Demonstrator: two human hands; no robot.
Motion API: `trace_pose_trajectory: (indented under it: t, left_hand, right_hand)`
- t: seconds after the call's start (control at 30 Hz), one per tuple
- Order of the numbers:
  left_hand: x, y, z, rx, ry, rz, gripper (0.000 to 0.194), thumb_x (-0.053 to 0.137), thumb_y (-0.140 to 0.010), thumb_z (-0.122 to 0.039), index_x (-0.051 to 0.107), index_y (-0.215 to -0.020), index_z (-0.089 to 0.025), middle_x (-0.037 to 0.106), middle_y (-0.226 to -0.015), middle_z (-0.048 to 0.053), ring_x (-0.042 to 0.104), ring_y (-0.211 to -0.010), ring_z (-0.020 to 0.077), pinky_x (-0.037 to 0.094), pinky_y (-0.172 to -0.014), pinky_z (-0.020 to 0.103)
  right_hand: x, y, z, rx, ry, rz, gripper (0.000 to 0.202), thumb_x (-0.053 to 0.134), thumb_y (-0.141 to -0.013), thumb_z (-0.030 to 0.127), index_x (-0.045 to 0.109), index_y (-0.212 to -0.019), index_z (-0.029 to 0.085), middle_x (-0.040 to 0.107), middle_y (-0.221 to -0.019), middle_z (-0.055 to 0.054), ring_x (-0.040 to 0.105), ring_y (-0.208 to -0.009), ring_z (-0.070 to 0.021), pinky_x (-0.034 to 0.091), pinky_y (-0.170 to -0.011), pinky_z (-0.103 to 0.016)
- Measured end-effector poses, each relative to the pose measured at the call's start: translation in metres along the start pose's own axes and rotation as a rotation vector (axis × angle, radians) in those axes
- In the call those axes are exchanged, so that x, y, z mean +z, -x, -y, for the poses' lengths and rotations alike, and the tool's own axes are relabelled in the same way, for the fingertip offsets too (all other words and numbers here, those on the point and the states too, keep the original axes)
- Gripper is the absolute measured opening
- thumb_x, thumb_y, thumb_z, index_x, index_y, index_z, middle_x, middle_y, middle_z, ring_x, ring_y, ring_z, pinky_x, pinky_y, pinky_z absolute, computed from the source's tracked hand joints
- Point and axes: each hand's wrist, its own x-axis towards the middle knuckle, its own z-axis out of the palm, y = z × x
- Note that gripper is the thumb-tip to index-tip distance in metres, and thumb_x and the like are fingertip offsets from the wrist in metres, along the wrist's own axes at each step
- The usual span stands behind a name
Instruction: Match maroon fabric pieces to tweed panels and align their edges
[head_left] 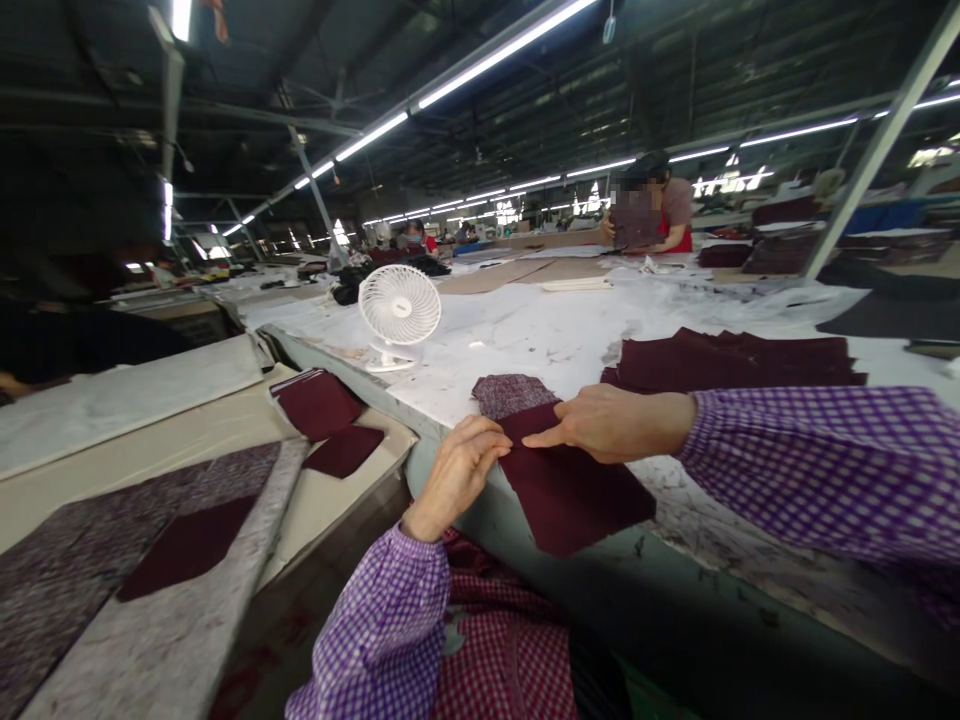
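At the near edge of the white-covered table, a maroon fabric piece (581, 495) lies partly over the edge. Its far end shows a speckled grey-maroon side (514, 396). My left hand (463, 468) pinches the fabric's left edge between thumb and fingertips. Reaching in from the right, my right hand (611, 424) presses its straight index finger on the cloth close to the left fingertips. The other right fingers are curled, and its thumb is hidden. Just beyond my right hand, a stack of maroon fabric pieces (735, 361) sits on the table.
A white clip fan (400, 306) stands near the table's left edge. On a lower surface to my left lie maroon pieces (319, 402) and a speckled cloth (142, 505). Across the table, a person in red (679, 215) holds dark fabric. A slanted pole (877, 150) rises at right.
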Motion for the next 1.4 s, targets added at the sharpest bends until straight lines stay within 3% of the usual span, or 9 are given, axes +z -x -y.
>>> trace_pose_trajectory:
  t: [0.27, 0.63, 0.7, 0.83, 0.93, 1.0, 1.13, 1.27, 1.4]
  left_hand:
    - [-0.001, 0.004, -0.001, 0.073, -0.025, 0.001, 0.020, 0.043, -0.092, -0.019, 0.062, -0.093, -0.016, 0.062, -0.093, 0.008, 0.055, -0.089, 0.0173, 0.047, -0.079, 0.032]
    - [-0.007, 0.006, 0.008, -0.104, 0.158, -0.018, 0.019, 0.041, -0.093, -0.020, 0.061, -0.092, -0.017, 0.064, -0.098, 0.007, 0.058, -0.093, 0.0156, 0.046, -0.084, 0.030]
    - [-0.006, 0.005, 0.007, -0.119, 0.133, -0.023, 0.019, 0.041, -0.093, -0.020, 0.060, -0.099, -0.018, 0.064, -0.100, 0.006, 0.057, -0.095, 0.0160, 0.045, -0.085, 0.031]
    - [-0.003, 0.003, 0.004, -0.079, 0.069, 0.001, 0.020, 0.043, -0.093, -0.021, 0.058, -0.105, -0.018, 0.063, -0.099, 0.006, 0.055, -0.095, 0.0171, 0.044, -0.086, 0.033]
    - [-0.002, 0.001, 0.000, -0.039, 0.030, 0.023, 0.019, 0.045, -0.091, -0.019, 0.059, -0.104, -0.018, 0.062, -0.098, 0.006, 0.054, -0.094, 0.0185, 0.045, -0.085, 0.034]
    - [-0.002, 0.000, -0.002, -0.044, -0.002, 0.046, 0.017, 0.047, -0.089, -0.017, 0.060, -0.101, -0.018, 0.061, -0.097, 0.006, 0.053, -0.094, 0.0195, 0.045, -0.084, 0.035]
    - [-0.004, -0.001, -0.007, -0.083, -0.041, 0.061, 0.017, 0.048, -0.087, -0.013, 0.059, -0.099, -0.017, 0.060, -0.095, 0.006, 0.052, -0.091, 0.0200, 0.045, -0.081, 0.035]
    - [-0.004, -0.001, -0.008, -0.034, -0.074, 0.088, 0.021, 0.044, -0.088, -0.012, 0.060, -0.100, -0.018, 0.061, -0.100, 0.006, 0.051, -0.094, 0.0197, 0.044, -0.085, 0.036]
    - [-0.005, -0.003, -0.010, 0.004, -0.248, 0.095, 0.014, 0.049, -0.087, -0.015, 0.062, -0.089, -0.018, 0.060, -0.100, 0.007, 0.049, -0.096, 0.0230, 0.043, -0.085, 0.041]
  right_hand:
    - [-0.002, -0.011, -0.007, -0.100, -0.044, 0.014, 0.066, 0.047, -0.076, 0.003, 0.045, -0.137, 0.028, 0.068, -0.080, -0.008, 0.057, -0.066, -0.0169, 0.034, -0.058, -0.028]
    - [-0.006, -0.015, 0.004, -0.099, -0.014, -0.073, 0.064, 0.043, -0.077, 0.003, 0.048, -0.134, 0.030, 0.063, -0.065, -0.005, 0.050, -0.053, -0.0136, 0.033, -0.054, -0.026]
    - [0.002, -0.012, -0.001, -0.057, -0.067, -0.109, 0.062, 0.042, -0.077, 0.003, 0.048, -0.134, 0.027, 0.064, -0.069, -0.006, 0.053, -0.057, -0.0143, 0.035, -0.055, -0.025]
    - [0.028, -0.006, -0.024, 0.069, -0.284, -0.196, 0.053, 0.045, -0.077, 0.006, 0.052, -0.127, 0.022, 0.064, -0.101, -0.010, 0.060, -0.082, -0.0174, 0.042, -0.068, -0.026]
    - [0.043, -0.006, -0.036, 0.120, -0.496, -0.220, 0.039, 0.049, -0.077, 0.010, 0.057, -0.114, 0.017, 0.065, -0.091, -0.006, 0.059, -0.080, -0.0159, 0.043, -0.071, -0.025]
    - [0.047, -0.006, -0.039, 0.120, -0.634, -0.196, 0.041, 0.054, -0.077, 0.015, 0.053, -0.118, 0.014, 0.064, -0.080, -0.003, 0.057, -0.071, -0.0144, 0.043, -0.066, -0.024]
    - [0.049, -0.007, -0.035, 0.076, -0.737, -0.251, 0.059, 0.061, -0.075, 0.019, 0.043, -0.130, 0.011, 0.063, -0.096, -0.007, 0.058, -0.081, -0.0147, 0.045, -0.072, -0.025]
    - [0.043, -0.008, -0.031, 0.094, -0.729, -0.221, 0.049, 0.063, -0.075, 0.021, 0.053, -0.122, 0.013, 0.063, -0.103, -0.010, 0.059, -0.086, -0.0165, 0.045, -0.076, -0.028]
    - [0.029, 0.009, -0.059, 0.056, -0.846, -0.122, 0.042, 0.062, -0.074, 0.022, 0.058, -0.115, 0.012, 0.065, -0.093, -0.006, 0.059, -0.081, -0.0150, 0.046, -0.072, -0.026]
